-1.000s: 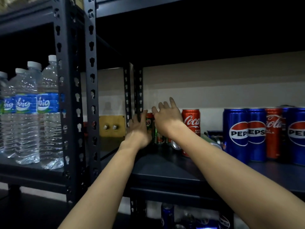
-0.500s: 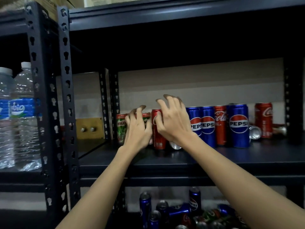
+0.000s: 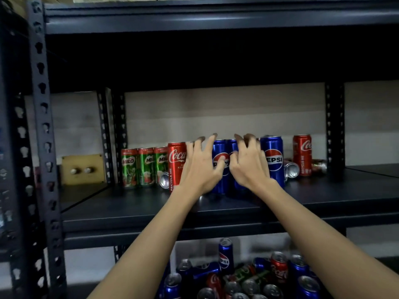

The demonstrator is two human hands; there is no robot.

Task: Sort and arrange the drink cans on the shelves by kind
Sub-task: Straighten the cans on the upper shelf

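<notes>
My left hand [image 3: 200,167] and right hand [image 3: 248,167] reach side by side over the middle shelf [image 3: 151,208], fingers spread and clawed around the blue Pepsi cans [image 3: 220,167] standing upright just behind them. Whether either hand is actually gripping a can I cannot tell; the fingertips curl over the can tops and the palms hide the rest.

The cans stand in a row along the back of the shelf, long axes vertical, labels facing me. Just left of my left hand stands a red Coca-Cola can [image 3: 176,167], and beyond it three green Milo cans [image 3: 145,167], shorter than the rest. A silver-ended can [image 3: 164,180] lies on its side in front of the Milo cans. Just right of my right hand stands another Pepsi can [image 3: 273,160], then a toppled can [image 3: 291,172] showing its silver end, then a second upright Coca-Cola can [image 3: 302,155].

On the shelf below, a jumble of loose cans [image 3: 248,279] lies heaped, blue, red and green, with one Pepsi can [image 3: 225,255] upright among them.
</notes>
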